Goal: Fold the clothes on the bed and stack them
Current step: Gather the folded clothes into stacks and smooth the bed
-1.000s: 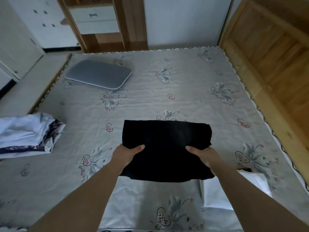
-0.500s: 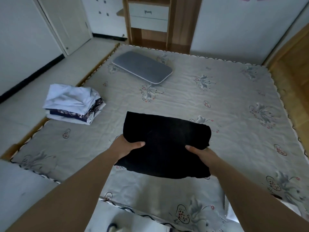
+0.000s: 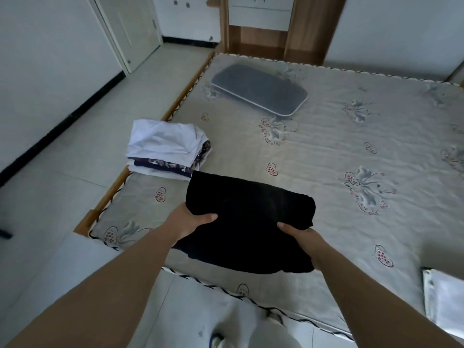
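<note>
Folded black garment [image 3: 248, 222] is held above the near part of the bed [image 3: 351, 151], carried flat between both hands. Left hand [image 3: 190, 221] grips its left edge, thumb on top, fingers hidden beneath the cloth. Right hand [image 3: 300, 234] grips the right edge the same way, thumb on top, fingers out of sight under it.

Stack of folded clothes [image 3: 167, 149] sits at the left edge of the bed, near the corner: a white piece on top, a dark patterned layer and more white below. The far corner of the black garment hangs just beside the stack, not over it and, as far as I can tell, not touching it.

Judgement on progress: folding of the black piece looks complete; it is compact and rectangular, though the near edge droops unevenly. What remains for it is placing it on the stack.

A grey flat cushion [image 3: 259, 90] lies farther up the bed. A pale sheet-like item [image 3: 444, 297] shows at the right edge; cannot tell whether it is clothing left to fold. No other loose clothes visible on the bed.
</note>
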